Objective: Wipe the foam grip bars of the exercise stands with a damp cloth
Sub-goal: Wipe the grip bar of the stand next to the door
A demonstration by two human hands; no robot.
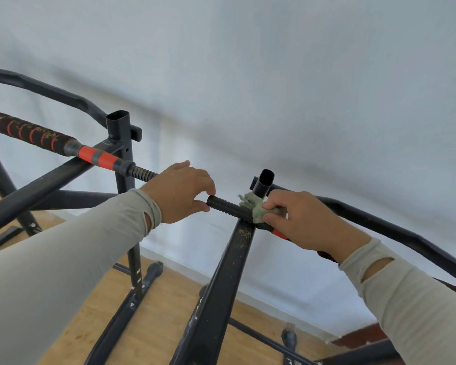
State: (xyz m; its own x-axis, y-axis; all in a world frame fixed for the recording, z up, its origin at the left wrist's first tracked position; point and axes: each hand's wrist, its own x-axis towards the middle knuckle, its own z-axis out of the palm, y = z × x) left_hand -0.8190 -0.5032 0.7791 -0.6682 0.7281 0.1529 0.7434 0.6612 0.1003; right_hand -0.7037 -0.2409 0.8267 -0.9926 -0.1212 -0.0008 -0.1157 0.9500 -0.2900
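Two black exercise stands face each other. The right stand's bar ends in a ribbed black threaded tip (227, 206). My left hand (181, 192) pinches the free end of that tip between thumb and fingers. My right hand (298, 219) grips a frayed greenish cloth (256, 206) wrapped around the same bar, just right of the tip. An orange band shows under my right hand; the rest of this bar's grip is hidden by my right arm. The left stand's black-and-red foam grip bar (29, 133) runs in from the left edge to its own threaded tip behind my left hand.
An upright post (121, 143) of the left stand rises at centre left. A sloping black leg (221, 285) of the right stand, flecked with debris, drops toward the wooden floor (153, 320). A pale wall (274, 88) lies close behind. Curved black rails flank both sides.
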